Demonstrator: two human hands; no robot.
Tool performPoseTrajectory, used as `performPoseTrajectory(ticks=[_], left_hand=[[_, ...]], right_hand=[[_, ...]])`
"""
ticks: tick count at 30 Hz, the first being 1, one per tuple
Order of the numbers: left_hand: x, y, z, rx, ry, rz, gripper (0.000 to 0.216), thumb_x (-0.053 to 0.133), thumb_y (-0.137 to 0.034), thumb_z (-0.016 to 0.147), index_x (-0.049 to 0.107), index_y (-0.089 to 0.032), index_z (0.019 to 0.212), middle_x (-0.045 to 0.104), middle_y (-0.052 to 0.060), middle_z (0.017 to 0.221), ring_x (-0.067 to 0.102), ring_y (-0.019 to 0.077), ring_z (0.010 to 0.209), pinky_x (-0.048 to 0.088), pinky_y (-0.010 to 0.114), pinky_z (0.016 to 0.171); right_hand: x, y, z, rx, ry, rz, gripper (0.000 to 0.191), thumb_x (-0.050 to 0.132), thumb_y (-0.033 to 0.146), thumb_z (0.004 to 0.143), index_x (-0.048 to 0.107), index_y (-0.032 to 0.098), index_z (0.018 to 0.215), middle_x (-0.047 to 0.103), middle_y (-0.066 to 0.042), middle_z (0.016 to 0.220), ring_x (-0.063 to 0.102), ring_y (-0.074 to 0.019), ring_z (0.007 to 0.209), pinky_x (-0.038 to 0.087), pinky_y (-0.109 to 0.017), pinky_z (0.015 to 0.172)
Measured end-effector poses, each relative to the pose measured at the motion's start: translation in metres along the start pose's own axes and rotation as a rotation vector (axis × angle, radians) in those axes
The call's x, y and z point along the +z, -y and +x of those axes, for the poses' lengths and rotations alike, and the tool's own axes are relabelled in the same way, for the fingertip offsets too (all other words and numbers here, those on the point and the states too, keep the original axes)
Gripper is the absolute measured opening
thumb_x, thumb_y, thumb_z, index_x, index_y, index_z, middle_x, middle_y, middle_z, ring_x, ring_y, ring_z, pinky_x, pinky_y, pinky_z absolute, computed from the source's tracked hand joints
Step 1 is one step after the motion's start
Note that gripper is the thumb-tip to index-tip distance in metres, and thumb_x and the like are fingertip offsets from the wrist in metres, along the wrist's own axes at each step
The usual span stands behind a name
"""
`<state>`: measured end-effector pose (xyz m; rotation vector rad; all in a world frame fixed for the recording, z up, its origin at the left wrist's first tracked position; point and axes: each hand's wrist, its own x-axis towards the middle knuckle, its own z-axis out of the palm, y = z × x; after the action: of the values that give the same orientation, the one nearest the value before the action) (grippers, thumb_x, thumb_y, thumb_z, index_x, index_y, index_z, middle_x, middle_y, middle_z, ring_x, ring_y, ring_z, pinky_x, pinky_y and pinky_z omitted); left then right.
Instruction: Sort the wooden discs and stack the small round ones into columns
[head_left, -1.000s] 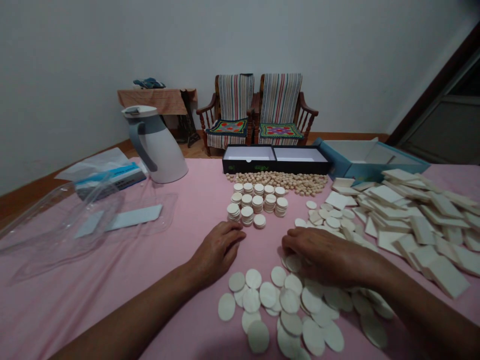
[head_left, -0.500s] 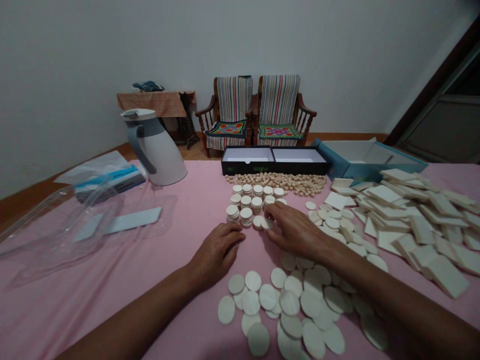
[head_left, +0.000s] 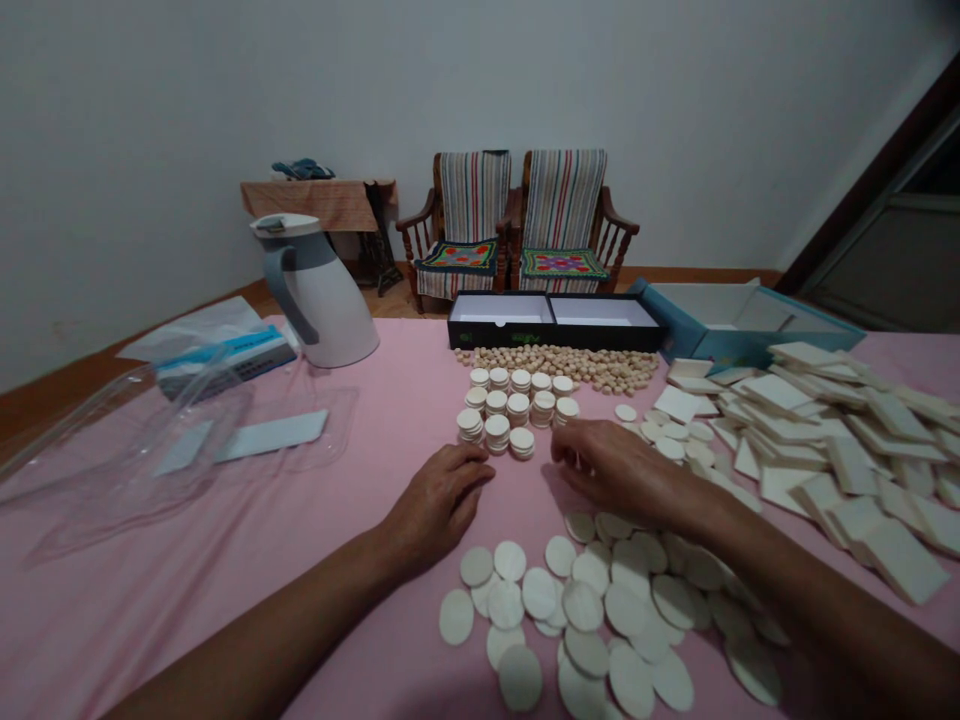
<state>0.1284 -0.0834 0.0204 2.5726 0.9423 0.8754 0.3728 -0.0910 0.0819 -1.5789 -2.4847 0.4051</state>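
Small round wooden discs stand in rows of short stacks [head_left: 496,432] on the pink cloth. At the left end of the front row, my left hand [head_left: 435,503] lies on the cloth with fingers stretched out flat, its fingertips close to the nearest stack. My right hand [head_left: 622,465] hovers just right of the front row's last stack [head_left: 522,443]. Its fingers curl loosely downward, and no disc shows in them. Larger wooden discs [head_left: 583,606] lie scattered below and under my right forearm. More small discs [head_left: 670,448] lie loose beyond the right wrist.
Square wooden tiles [head_left: 847,460] are heaped at the right, beside a blue box [head_left: 694,335]. Wooden beads [head_left: 555,362] line the front of a black divided tray [head_left: 491,332]. A grey-white jug [head_left: 330,300], a blue carton [head_left: 225,365] and clear plastic packaging [head_left: 341,420] occupy the left.
My right hand has let go of a small disc at the front row's last stack and drawn away to the right. That stack now stands neat. My left hand stays put.
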Motion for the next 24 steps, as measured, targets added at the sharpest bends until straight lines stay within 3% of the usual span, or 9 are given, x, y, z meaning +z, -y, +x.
performPoseTrajectory(ticks=[3,6,11,16,24], left_hand=[[0.001,0.001,0.0,-0.014,0.01,0.008,0.025,0.047,-0.01,0.086,0.064,-0.016,0.104,0.061,0.013,0.113,0.057,0.0215,0.105,0.051,0.041,0.09],[0.002,0.001,-0.001,-0.017,0.002,0.01,0.025,0.048,-0.009,0.086,0.064,-0.016,0.104,0.061,0.012,0.114,0.057,0.0213,0.106,0.051,0.04,0.09],[0.002,0.002,-0.001,-0.004,-0.011,0.011,0.025,0.048,-0.009,0.085,0.064,-0.017,0.103,0.061,0.012,0.113,0.057,0.0214,0.105,0.052,0.04,0.089],[0.002,0.001,0.0,0.003,-0.018,0.006,0.025,0.048,-0.009,0.086,0.064,-0.017,0.103,0.061,0.012,0.112,0.058,0.0213,0.104,0.052,0.039,0.088],[0.0,0.0,0.0,-0.019,0.006,0.007,0.024,0.046,-0.011,0.088,0.064,-0.016,0.102,0.061,0.013,0.113,0.057,0.0217,0.105,0.051,0.04,0.089]], right_hand=[[-0.003,-0.001,-0.02,-0.068,0.179,0.022,0.011,0.051,0.012,0.079,0.059,0.018,0.086,0.061,-0.004,0.082,0.053,-0.0153,0.073,0.034,-0.026,0.063],[0.002,0.001,-0.034,-0.13,0.222,0.039,0.015,0.049,0.011,0.08,0.056,0.018,0.09,0.058,-0.006,0.09,0.052,-0.0156,0.077,0.035,-0.026,0.065],[0.017,0.002,-0.032,-0.159,0.161,0.003,0.013,0.05,0.012,0.08,0.054,0.018,0.091,0.056,-0.005,0.091,0.051,-0.0144,0.074,0.034,-0.026,0.062],[0.033,0.001,-0.015,-0.082,-0.032,-0.15,0.011,0.044,0.014,0.087,0.055,0.016,0.088,0.056,-0.007,0.087,0.05,-0.0161,0.075,0.033,-0.028,0.063],[0.026,-0.003,-0.005,-0.067,-0.018,-0.042,0.011,0.047,0.015,0.083,0.055,0.016,0.089,0.056,-0.007,0.089,0.052,-0.0169,0.079,0.036,-0.028,0.066]])
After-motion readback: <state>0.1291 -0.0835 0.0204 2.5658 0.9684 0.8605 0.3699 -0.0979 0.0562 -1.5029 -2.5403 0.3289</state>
